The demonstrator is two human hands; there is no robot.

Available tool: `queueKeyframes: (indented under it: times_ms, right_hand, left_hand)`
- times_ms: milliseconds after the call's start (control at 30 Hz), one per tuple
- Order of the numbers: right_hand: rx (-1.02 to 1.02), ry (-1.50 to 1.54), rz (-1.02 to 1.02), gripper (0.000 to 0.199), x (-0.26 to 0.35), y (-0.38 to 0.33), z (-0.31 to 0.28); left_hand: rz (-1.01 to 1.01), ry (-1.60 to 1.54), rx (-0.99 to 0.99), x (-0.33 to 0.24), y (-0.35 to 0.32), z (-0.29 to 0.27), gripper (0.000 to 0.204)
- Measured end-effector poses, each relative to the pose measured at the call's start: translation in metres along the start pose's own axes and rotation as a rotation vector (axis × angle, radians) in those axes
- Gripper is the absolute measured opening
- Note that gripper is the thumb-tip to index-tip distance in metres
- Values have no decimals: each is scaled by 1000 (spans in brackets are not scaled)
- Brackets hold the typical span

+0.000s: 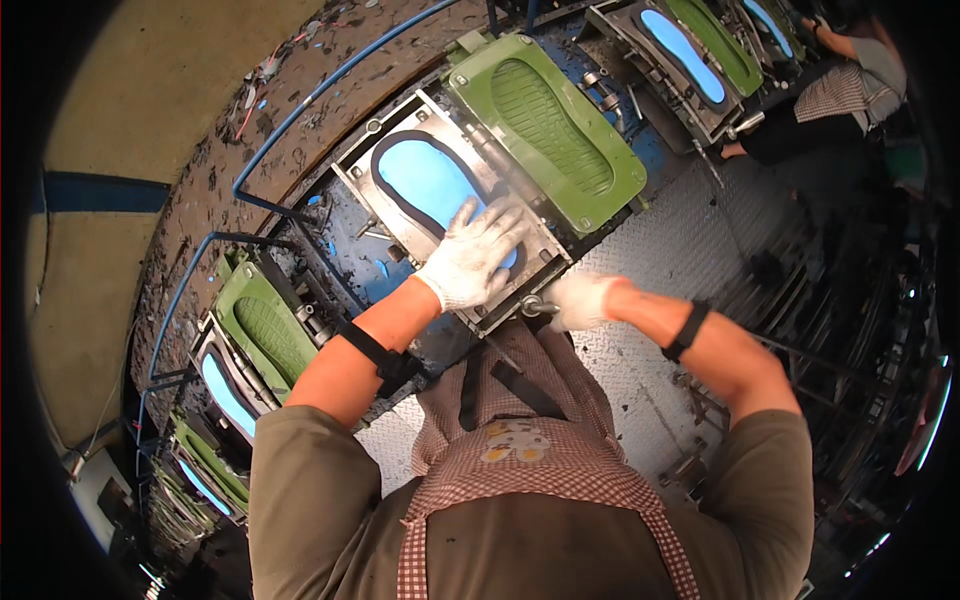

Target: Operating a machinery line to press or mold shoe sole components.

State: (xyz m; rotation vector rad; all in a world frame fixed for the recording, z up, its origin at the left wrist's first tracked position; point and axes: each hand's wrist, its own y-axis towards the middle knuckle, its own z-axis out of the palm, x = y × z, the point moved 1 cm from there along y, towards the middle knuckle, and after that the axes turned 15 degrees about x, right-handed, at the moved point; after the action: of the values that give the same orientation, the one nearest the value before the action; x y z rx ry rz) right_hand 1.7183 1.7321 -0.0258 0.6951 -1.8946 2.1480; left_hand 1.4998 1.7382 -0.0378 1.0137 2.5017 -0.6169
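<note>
My left hand (475, 255), in a white glove, lies with its fingers spread over the lower part of a bright blue sole-shaped piece (420, 175). The piece has a black rim and sits in an opened metal mould (375, 205). On the mould's right, the green lid (545, 130) is swung back and shows a ridged sole-shaped face. My right hand (583, 302), also gloved, is beside a metal ring handle (536, 305) at the mould's near corner. Motion smears its fingers, so I cannot tell whether they touch the ring.
More opened moulds with blue pieces stand along the line, one at the lower left (228, 390) and one at the upper right (683, 55). A blue rail (330, 85) runs behind them. Another person's arm (835, 40) shows at the far right. Tread-plate flooring (690, 230) lies right of the mould.
</note>
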Motion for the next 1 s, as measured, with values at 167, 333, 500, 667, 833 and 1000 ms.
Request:
queueKeyframes:
  times_ms: [167,333,500,667,833,1000]
  right_hand:
    - [-818,-709,-101,12,2,-18,26]
    - [-663,-925,-296,11,-4,-18,-6]
    - [-724,-755,-288,15,-8,-24,-8]
    - [-862,-181,-483,26,0,-70,-20]
    - [-1037,11,-283,21,-85,-137,-48]
    - [-1263,-19,-74,25,-177,-239,-92]
  left_hand:
    - [93,-203,-280,18,-26,-17,68]
    - [-830,-1499,-1459,99,-63,31,65]
    - [-736,-1991,-1505,78,-60,116,65]
    - [-1185,-1525,-1095,37,-123,203,50]
    - [-1256,-665,-954,30,-124,176,38]
    - [-1279,-685,-1308,-3,-46,22,43]
